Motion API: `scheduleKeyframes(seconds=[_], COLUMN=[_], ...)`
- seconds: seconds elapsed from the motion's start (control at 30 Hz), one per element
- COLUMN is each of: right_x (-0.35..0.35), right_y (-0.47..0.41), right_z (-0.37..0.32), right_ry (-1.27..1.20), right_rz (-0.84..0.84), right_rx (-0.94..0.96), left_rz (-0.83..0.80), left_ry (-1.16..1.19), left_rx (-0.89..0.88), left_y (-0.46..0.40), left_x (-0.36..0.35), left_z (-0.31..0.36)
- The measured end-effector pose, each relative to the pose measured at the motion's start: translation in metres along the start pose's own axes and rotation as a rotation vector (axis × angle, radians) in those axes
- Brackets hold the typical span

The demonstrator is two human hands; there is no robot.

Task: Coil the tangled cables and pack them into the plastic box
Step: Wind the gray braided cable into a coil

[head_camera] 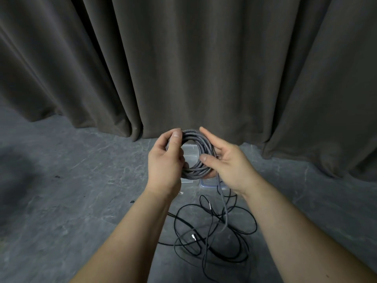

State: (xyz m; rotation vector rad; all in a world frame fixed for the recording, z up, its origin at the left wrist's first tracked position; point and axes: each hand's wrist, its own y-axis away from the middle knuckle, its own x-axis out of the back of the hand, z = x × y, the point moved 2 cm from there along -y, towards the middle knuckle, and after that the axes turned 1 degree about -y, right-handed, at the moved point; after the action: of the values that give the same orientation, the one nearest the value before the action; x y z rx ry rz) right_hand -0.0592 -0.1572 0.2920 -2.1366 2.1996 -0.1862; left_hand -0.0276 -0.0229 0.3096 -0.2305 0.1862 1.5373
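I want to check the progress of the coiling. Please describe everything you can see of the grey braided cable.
The grey braided cable looks woven, like fabric sheathing. Most of it is wound into a round coil of many loops, held up in the air, in front of the dark curtain. The left hand grips the coil's left side, thumb on top; the right hand holds the right side. One loose tail hangs from the coil's lower right down into the black cables on the floor. Its connectors are not visible.

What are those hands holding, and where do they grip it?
A coiled grey cable: left hand grips its left side, right hand its right side.
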Motion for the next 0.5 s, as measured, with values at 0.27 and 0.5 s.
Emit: scheduleKeyframes(seconds=[0.27, 0.5], right_x=[0.003, 0.011], right_y=[-0.001, 0.003], right_z=[0.001, 0.015], right_ry=[-0.112, 0.153], right_rz=[0.002, -0.140], right_rx=[-0.012, -0.291], left_rz=[-0.104, 0.196], left_ry=[0.184, 0.206], left_rx=[0.135, 0.038], left_y=[-0.002, -0.021], left_x=[-0.001, 0.017], left_z=[-0.003, 0.005])
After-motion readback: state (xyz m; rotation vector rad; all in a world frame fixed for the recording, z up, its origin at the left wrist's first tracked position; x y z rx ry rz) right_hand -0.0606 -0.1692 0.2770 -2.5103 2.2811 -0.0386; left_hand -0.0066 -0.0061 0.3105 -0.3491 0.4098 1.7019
